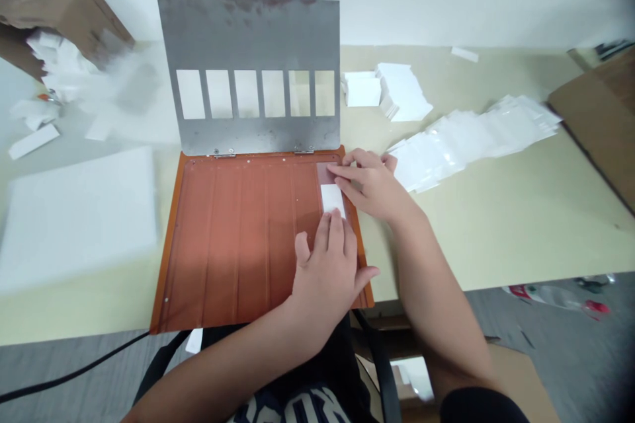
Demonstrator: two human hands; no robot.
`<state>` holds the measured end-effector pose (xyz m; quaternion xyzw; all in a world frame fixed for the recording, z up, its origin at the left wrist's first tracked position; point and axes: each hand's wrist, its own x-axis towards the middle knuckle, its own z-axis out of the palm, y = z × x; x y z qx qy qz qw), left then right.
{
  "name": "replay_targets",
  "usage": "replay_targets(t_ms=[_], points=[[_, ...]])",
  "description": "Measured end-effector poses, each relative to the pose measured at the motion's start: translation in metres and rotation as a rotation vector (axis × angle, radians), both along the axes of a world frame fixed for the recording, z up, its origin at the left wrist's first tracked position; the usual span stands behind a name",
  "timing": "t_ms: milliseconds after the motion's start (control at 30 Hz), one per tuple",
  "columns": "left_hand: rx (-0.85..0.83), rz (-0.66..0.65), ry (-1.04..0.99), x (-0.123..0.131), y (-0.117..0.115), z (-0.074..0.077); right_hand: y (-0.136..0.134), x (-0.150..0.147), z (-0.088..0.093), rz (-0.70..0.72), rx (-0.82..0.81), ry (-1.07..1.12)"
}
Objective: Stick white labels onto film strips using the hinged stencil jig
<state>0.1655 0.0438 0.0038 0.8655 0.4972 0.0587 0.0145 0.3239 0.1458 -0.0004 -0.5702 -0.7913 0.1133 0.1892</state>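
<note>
An orange-brown board (238,231) with raised lengthwise ridges lies on the table, and a grey metal plate (248,33) with a row of rectangular openings is hinged upright at its far edge. A white card in a clear sleeve (332,198) lies in the board's rightmost channel. My left hand (330,261) rests palm down with fingers spread, fingertips on the near end of the card. My right hand (370,182) is at the sleeve's far, clear end, its fingertips bent onto it.
Behind on the right are white card stacks (401,92) and a fanned row of clear sleeves (466,142). A white foam sheet (79,215) lies left. Cardboard boxes (79,6) stand at both far sides. A black cable (74,373) runs from the board's front left.
</note>
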Motion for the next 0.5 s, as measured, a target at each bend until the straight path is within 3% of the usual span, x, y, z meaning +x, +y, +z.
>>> replay_targets(t_ms=[500], points=[[0.058,-0.007,-0.004,-0.0002,0.002,-0.0011,-0.0009,-0.0054,0.005,0.009,-0.06,0.188]])
